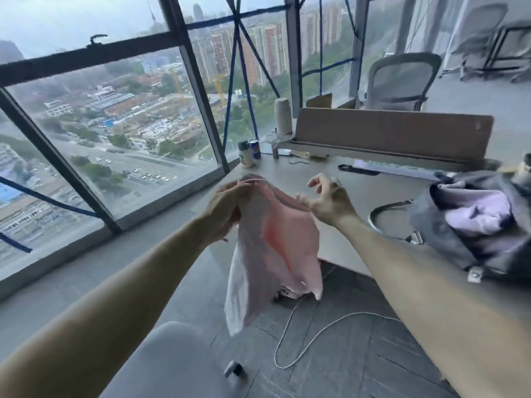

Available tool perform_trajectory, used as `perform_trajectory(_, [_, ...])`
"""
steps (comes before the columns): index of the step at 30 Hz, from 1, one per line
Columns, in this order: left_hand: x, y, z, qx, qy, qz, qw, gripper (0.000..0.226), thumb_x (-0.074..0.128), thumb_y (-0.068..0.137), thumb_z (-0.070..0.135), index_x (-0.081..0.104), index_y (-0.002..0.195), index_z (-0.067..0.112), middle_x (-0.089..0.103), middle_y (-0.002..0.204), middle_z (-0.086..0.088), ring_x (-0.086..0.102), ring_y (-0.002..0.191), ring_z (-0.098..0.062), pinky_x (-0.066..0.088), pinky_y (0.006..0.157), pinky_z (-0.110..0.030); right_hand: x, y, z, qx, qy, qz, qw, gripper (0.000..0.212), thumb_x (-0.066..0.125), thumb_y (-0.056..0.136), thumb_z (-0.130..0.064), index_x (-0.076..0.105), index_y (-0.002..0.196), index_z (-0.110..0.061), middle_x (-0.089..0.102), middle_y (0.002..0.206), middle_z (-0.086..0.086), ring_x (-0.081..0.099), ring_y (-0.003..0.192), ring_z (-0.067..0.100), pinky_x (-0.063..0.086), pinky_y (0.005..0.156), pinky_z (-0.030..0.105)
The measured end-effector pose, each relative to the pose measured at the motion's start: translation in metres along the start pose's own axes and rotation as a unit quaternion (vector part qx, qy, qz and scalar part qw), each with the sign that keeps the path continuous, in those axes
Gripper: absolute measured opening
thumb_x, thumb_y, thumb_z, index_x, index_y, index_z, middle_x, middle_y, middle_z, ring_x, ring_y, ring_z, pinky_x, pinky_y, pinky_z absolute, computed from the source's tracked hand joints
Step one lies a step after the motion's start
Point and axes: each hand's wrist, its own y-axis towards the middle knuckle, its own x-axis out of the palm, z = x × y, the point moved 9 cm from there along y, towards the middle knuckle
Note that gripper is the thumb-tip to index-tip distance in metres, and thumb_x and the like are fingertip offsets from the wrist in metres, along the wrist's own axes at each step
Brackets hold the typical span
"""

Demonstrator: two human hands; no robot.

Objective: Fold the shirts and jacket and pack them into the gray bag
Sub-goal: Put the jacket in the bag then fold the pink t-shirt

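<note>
A pink shirt (273, 248) hangs in the air over the desk's left corner, its lower part drooping toward the floor. My left hand (227, 211) grips its upper left edge. My right hand (330, 201) pinches the upper right edge between thumb and forefinger, the other fingers spread. The gray bag (448, 239) sits open on the desk at the right, with a lilac garment (482, 211) inside it. The bag's strap loops toward the shirt.
The desk (359, 182) has a brown divider panel (393, 130) at its back, bottles and a can (255, 149) at the far left corner. A white cable (310, 334) lies on the floor. A gray chair seat (172, 363) is below me; another chair (402, 81) stands beyond.
</note>
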Motion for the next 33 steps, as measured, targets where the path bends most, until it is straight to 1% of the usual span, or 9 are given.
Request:
perform_trajectory(4, [0.072, 0.014, 0.0, 0.021, -0.041, -0.032, 0.998, 0.019, 0.055, 0.093, 0.003, 0.065, 0.11, 0.002, 0.066, 0.085, -0.013, 0.065, 0.069, -0.021, 0.055, 0.053, -0.028, -0.01, -0.021, -0.003, -0.007, 0.16, -0.107, 0.981, 0.037, 0.069, 0.087, -0.049, 0.066, 0.102, -0.015, 0.071, 0.095, 0.005, 0.069, 0.09, 0.021, 0.058, 0.084, 0.045])
perform_trajectory(9, [0.127, 0.026, -0.013, 0.024, -0.077, -0.085, 0.993, 0.011, 0.056, 0.099, 0.011, 0.061, 0.106, 0.005, 0.062, 0.081, -0.009, 0.06, 0.064, -0.018, 0.052, 0.053, -0.025, -0.029, -0.028, 0.0, -0.03, 0.172, -0.097, 0.98, 0.041, 0.072, 0.082, -0.053, 0.069, 0.105, -0.018, 0.074, 0.096, 0.0, 0.07, 0.09, 0.016, 0.056, 0.08, 0.032])
perform_trajectory(14, [0.153, 0.042, -0.033, -0.031, -0.103, -0.169, 0.98, 0.018, 0.055, 0.101, 0.019, 0.072, 0.107, 0.018, 0.075, 0.097, -0.008, 0.07, 0.068, -0.024, 0.06, 0.068, -0.033, -0.043, -0.008, 0.018, -0.045, 0.086, -0.013, 0.995, 0.025, 0.064, 0.094, -0.034, 0.068, 0.115, -0.02, 0.072, 0.088, -0.01, 0.068, 0.083, 0.009, 0.052, 0.072, 0.027])
perform_trajectory(18, [0.147, 0.073, -0.037, -0.013, -0.048, -0.199, 0.979, 0.026, 0.061, 0.096, 0.034, 0.071, 0.113, 0.018, 0.074, 0.111, -0.004, 0.07, 0.07, -0.031, 0.059, 0.07, -0.038, -0.047, 0.016, 0.036, -0.002, 0.13, 0.025, 0.991, 0.024, 0.057, 0.097, -0.035, 0.073, 0.113, -0.026, 0.076, 0.095, -0.007, 0.071, 0.092, 0.009, 0.055, 0.087, 0.029])
perform_trajectory(21, [0.124, 0.115, -0.049, 0.023, 0.003, -0.151, 0.988, 0.026, 0.069, 0.091, 0.031, 0.066, 0.114, 0.019, 0.069, 0.107, -0.011, 0.066, 0.07, -0.025, 0.058, 0.067, -0.039, -0.051, 0.037, 0.04, 0.026, 0.088, 0.051, 0.994, 0.028, 0.062, 0.087, -0.037, 0.066, 0.078, -0.011, 0.062, 0.072, -0.018, 0.059, 0.069, 0.003, 0.05, 0.068, 0.036])
perform_trajectory(24, [0.112, 0.149, -0.081, 0.01, 0.097, -0.195, 0.976, 0.07, 0.083, 0.074, 0.047, 0.049, 0.131, 0.024, 0.06, 0.123, -0.007, 0.065, 0.106, -0.023, 0.055, 0.093, -0.042, -0.051, 0.06, 0.03, 0.021, 0.073, 0.069, 0.995, 0.038, 0.07, 0.088, -0.028, 0.047, 0.063, -0.011, 0.036, 0.06, -0.013, 0.034, 0.055, 0.004, 0.028, 0.052, 0.024])
perform_trajectory(28, [0.108, 0.175, -0.123, -0.013, 0.141, -0.313, 0.939, 0.114, 0.092, 0.063, 0.046, 0.023, 0.152, 0.026, 0.042, 0.145, 0.008, 0.044, 0.134, -0.015, 0.038, 0.112, -0.038, -0.044, 0.096, 0.004, -0.009, 0.079, 0.06, 0.995, 0.046, 0.071, 0.087, -0.045, 0.055, 0.071, -0.005, 0.042, 0.064, -0.008, 0.04, 0.059, 0.006, 0.03, 0.056, 0.023])
perform_trajectory(31, [0.081, 0.217, -0.138, 0.009, 0.205, -0.229, 0.952, 0.103, 0.092, 0.057, 0.041, 0.036, 0.143, 0.031, 0.054, 0.134, 0.007, 0.055, 0.121, -0.016, 0.048, 0.103, -0.04, -0.036, 0.123, -0.005, -0.021, 0.072, 0.049, 0.996, 0.038, 0.064, 0.093, -0.041, 0.066, 0.081, -0.005, 0.059, 0.069, -0.008, 0.051, 0.066, 0.006, 0.037, 0.063, 0.025])
perform_trajectory(33, [0.063, 0.248, -0.141, 0.022, 0.265, -0.168, 0.949, 0.058, 0.086, 0.06, 0.04, 0.06, 0.111, 0.029, 0.06, 0.106, 0.007, 0.061, 0.1, -0.019, 0.05, 0.092, -0.042, -0.032, 0.137, -0.002, -0.022, 0.046, 0.057, 0.997, 0.037, 0.06, 0.094, -0.045, 0.065, 0.079, -0.011, 0.057, 0.069, -0.002, 0.049, 0.066, 0.01, 0.036, 0.063, 0.03])
